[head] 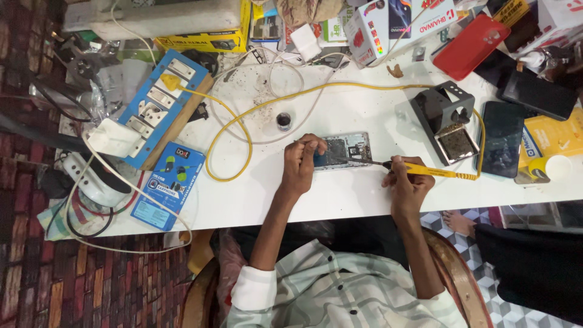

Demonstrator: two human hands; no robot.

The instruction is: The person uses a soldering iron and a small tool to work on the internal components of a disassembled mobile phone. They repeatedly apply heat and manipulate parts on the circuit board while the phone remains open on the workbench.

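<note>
An opened phone [347, 149] with its circuit board showing lies on the white table [340, 194]. My left hand [302, 163] rests on the phone's left end, fingers pinched; whether it holds something thin I cannot tell. My right hand [405, 182] grips a yellow soldering iron [431, 171], its dark tip pointing left onto the board. The iron's yellow cable [237, 121] loops across the table to a blue power strip [159, 103].
A black soldering stand [448, 118] with a sponge tray sits right of the phone. A dark phone [503, 138], a red case [470, 46], a small dark pot [283, 120], boxes along the back edge. Another person's foot [458, 222] shows at lower right.
</note>
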